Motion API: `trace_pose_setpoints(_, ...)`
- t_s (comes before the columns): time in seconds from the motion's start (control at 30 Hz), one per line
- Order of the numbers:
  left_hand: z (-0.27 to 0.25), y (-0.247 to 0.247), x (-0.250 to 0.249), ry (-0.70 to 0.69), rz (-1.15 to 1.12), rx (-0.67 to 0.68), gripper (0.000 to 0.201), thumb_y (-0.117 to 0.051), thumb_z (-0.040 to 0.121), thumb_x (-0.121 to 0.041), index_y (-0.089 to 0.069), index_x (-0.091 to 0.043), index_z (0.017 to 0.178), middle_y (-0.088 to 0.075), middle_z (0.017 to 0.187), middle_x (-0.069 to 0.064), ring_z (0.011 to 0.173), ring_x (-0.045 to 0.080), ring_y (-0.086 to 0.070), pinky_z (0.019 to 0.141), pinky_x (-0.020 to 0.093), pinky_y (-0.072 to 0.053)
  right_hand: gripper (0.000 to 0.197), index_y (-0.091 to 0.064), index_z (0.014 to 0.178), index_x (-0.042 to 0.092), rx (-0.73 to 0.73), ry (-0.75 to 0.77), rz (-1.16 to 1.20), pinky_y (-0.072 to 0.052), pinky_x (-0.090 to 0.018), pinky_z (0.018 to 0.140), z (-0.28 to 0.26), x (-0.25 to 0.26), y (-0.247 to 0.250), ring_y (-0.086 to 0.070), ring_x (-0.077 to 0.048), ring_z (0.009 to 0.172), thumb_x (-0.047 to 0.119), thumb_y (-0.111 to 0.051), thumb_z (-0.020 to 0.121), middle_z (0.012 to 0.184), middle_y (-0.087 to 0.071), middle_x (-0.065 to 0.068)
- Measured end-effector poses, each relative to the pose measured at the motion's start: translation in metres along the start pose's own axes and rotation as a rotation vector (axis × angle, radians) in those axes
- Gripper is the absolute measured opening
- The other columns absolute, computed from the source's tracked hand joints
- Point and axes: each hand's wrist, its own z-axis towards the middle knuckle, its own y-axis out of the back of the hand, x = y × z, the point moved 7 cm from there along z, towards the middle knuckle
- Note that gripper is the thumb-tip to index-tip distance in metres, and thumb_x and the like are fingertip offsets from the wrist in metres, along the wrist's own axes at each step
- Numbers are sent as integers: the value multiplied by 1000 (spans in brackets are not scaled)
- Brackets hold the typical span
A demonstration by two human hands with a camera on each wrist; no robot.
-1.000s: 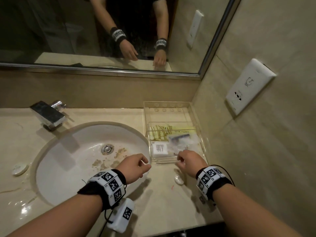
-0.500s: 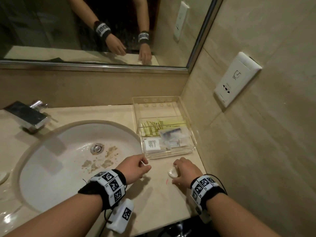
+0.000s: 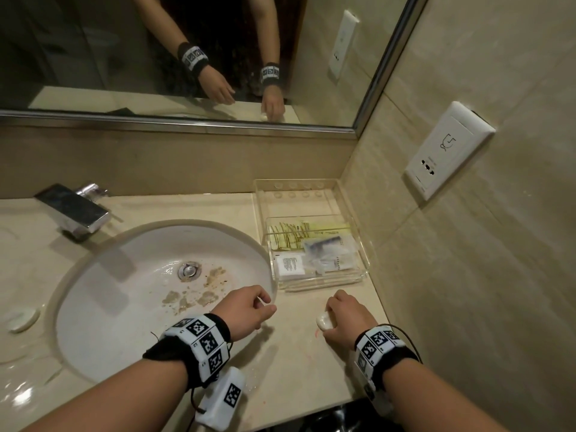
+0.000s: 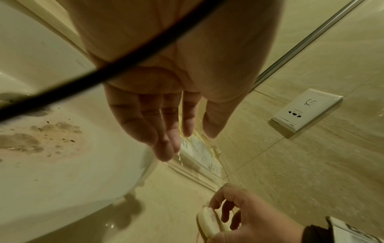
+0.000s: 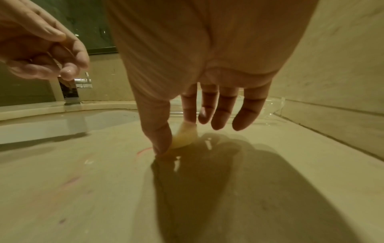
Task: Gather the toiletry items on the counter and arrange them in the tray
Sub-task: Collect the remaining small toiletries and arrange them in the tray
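Observation:
A clear plastic tray (image 3: 314, 286) stands against the right wall and holds several packets, among them a white sachet (image 3: 288, 267). A small white soap bar (image 3: 322, 321) lies on the counter in front of the tray. My right hand (image 3: 343, 316) pinches it between thumb and forefinger; the right wrist view shows the soap bar (image 5: 186, 134) tilted up off the counter on one side. My left hand (image 3: 249, 307) hovers over the sink's near rim with loosely bent fingers, and its palm (image 4: 158, 92) holds nothing.
The white sink basin (image 3: 124, 291) fills the counter's left and middle, with a chrome faucet (image 3: 74, 210) behind it. A round white item (image 3: 21, 319) lies at the far left. A wall socket (image 3: 448, 151) and a mirror are above.
My right hand drew back from the tray's front edge, came down on the soap bar and took hold of it. My left hand stayed put.

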Motion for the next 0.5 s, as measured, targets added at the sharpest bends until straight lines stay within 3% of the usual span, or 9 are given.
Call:
trace_pose_setpoints(0.2,-4,4,1,-16,-29,-21,21,-57,91,-37,-59,-22,105,-71,93,4,75,13,-68,65,21,-46,46,-55,106,19,-111,44,82,-47,-23,74,-5,15,26,-53,-14,88,49,-69,75,110,-45,6)
trace_pose_setpoints(0.27,-5,5,0,-23,-42,-28,21,-57,91,-37,-59,-21,106,-71,94,5,71,10,-67,64,21,-46,45,-55,107,17,-165,44,96,-48,-21,78,-4,15,45,-53,-12,89,46,-71,75,111,-44,6)
trace_pose_setpoints(0.37,-6,6,-1,-27,-62,-48,21,-57,91,-36,-59,-21,106,-70,94,5,70,8,-67,63,21,-45,45,-56,109,17,-230,-28,95,-50,-22,85,2,0,75,-53,-9,91,42,-73,76,115,-44,6)
trace_pose_setpoints(0.5,-6,5,-1,-14,-65,-65,23,-56,91,-37,-59,-21,107,-70,93,3,73,9,-68,67,22,-49,44,-57,106,15,-251,-186,98,-53,-32,86,18,-33,95,-55,-15,92,43,-73,76,118,-48,1)
